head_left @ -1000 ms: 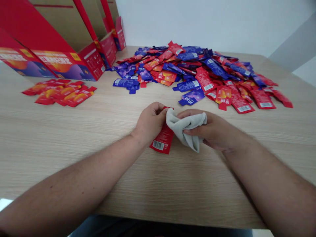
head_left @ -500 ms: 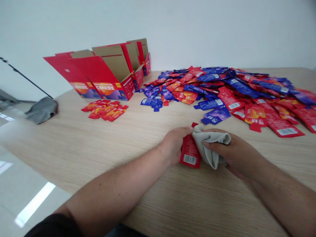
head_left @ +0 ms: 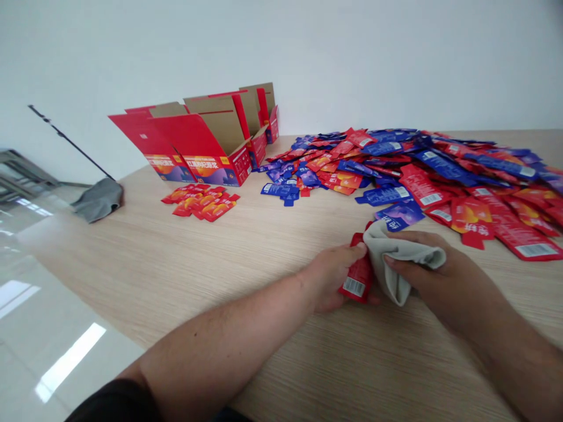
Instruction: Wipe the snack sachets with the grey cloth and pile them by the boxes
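My left hand (head_left: 336, 275) grips the top of a red foil sachet (head_left: 358, 280), whose barcode end shows below the fingers. My right hand (head_left: 433, 275) holds a crumpled grey cloth (head_left: 396, 258) pressed against the sachet's upper part, hiding much of it. Both hands rest just above the wooden table (head_left: 185, 275). A purple sachet (head_left: 399, 215) lies just beyond the cloth, at the near edge of a large heap of red and purple sachets (head_left: 444, 176).
Open red cardboard display cartons (head_left: 206, 140) stand at the far table edge. Several red sachets (head_left: 201, 203) lie in front of them. A second grey cloth (head_left: 100, 200) sits at the left table edge, near a thin black rod (head_left: 65, 138). A shiny floor (head_left: 57, 351) lies beyond that side.
The view has swung left and upward, bringing the second cloth and the floor into sight. Both hands stay on the sachet and cloth, and the sachet now looks more bent.
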Action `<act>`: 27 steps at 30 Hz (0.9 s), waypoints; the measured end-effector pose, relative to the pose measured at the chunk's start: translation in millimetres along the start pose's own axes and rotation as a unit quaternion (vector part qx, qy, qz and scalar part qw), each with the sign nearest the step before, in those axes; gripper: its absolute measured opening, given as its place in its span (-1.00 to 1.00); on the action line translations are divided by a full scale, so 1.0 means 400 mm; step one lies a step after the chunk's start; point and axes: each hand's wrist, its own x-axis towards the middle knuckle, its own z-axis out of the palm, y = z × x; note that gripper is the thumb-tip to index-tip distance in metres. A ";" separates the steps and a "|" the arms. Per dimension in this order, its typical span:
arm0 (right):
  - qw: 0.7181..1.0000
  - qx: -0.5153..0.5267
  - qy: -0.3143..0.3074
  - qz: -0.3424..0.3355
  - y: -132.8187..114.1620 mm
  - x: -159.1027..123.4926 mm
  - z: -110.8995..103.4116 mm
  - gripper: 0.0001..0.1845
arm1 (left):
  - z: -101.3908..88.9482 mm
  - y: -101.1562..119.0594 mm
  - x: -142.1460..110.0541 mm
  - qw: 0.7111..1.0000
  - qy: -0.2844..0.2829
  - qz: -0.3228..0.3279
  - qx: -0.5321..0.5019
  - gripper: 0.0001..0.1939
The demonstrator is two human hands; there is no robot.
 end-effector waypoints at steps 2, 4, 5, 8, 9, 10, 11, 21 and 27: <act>0.982 -0.155 0.024 -0.101 -0.002 0.008 -0.016 -0.77 | 0.000 -0.002 0.003 1.000 -0.026 -0.011 -0.001 -0.63; 0.958 -0.228 0.049 -0.169 -0.009 0.003 -0.014 -0.75 | 0.004 -0.010 0.006 0.999 -0.037 -0.012 0.008 -0.54; 0.952 -0.235 0.045 -0.193 -0.011 -0.004 -0.007 -0.71 | 0.006 -0.014 0.007 1.000 -0.018 -0.005 0.009 -0.52; 0.943 -0.220 -0.034 -0.245 -0.012 -0.027 0.022 -0.57 | 0.014 -0.022 0.012 0.996 0.082 0.035 -0.017 -0.53; 0.940 -0.220 -0.051 -0.255 -0.010 -0.031 0.028 -0.55 | 0.015 -0.022 0.013 0.994 0.097 0.038 -0.024 -0.54; 0.938 -0.224 -0.054 -0.259 -0.007 -0.033 0.032 -0.53 | 0.016 -0.020 0.013 0.995 0.094 0.034 -0.027 -0.52; 0.937 -0.232 -0.040 -0.259 -0.005 -0.032 0.034 -0.53 | 0.017 -0.017 0.013 0.997 0.076 0.023 -0.021 -0.50; 0.925 -0.250 -0.048 -0.284 0.002 -0.023 0.025 -0.53 | 0.027 -0.008 0.008 0.996 0.079 0.018 -0.030 -0.47; 0.913 -0.265 -0.050 -0.307 -0.003 -0.027 0.026 -0.53 | 0.029 -0.010 0.007 0.995 0.085 0.036 -0.037 -0.48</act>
